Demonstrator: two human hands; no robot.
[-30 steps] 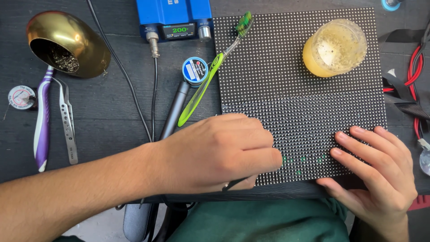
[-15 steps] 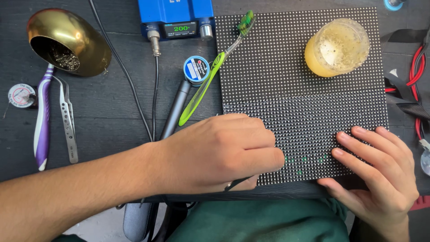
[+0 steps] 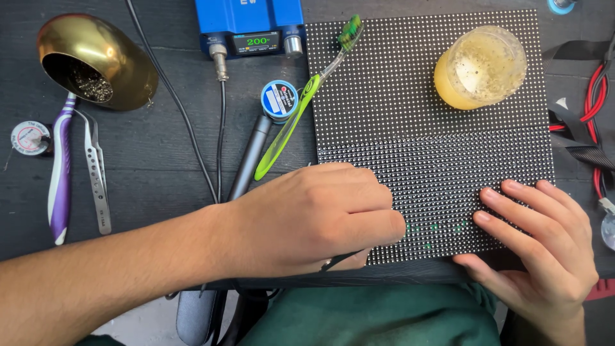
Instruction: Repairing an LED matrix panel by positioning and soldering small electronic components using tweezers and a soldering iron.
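Dotted panel (image 3: 423,128) under both hands (image 3: 320,218)

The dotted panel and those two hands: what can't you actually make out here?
Head view, the only one:
- Tool in the left hand: only a thin dark tip shows under the fingers, which cover the rest.
- Dotted panel: its lower left corner lies under that hand.
- Right hand: wrist cut off by the bottom edge.
- Jar: yellowish contents too blurred to identify.

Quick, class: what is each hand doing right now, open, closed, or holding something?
Left hand: closed around a thin dark tool, over the black dotted LED panel.
Right hand: open, fingers flat on the panel's lower right corner.
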